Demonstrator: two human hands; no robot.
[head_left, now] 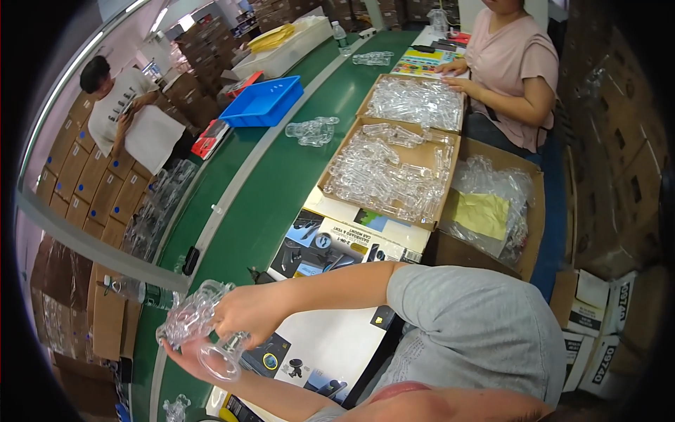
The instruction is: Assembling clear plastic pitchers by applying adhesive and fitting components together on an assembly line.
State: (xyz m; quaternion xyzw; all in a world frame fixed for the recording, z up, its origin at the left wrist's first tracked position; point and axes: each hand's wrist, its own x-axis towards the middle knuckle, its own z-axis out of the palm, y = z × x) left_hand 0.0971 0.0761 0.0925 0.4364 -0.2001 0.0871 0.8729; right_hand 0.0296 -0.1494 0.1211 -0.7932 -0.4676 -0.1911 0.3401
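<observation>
Both my hands are together over the green belt at the lower left, around a bunch of clear, glass-like tubular pieces (191, 313). My right hand (249, 309) reaches in from above, its fingers curled on the bunch. Below it, my left hand (186, 357) cradles the bunch from underneath, its fingers partly hidden behind the clear material. One piece with a round flared base (219, 360) hangs down between the hands. A clear plastic bottle with a green label (158, 295) lies just beyond them.
Cardboard trays of clear pieces (387, 176) (415, 102) and a box with plastic bags (520, 211) stand beside printed cardboard (323, 246). On the green belt (260, 190) are clear clusters (313, 131) and a blue bin (264, 102). Two other people (513, 70) (137, 112) are nearby.
</observation>
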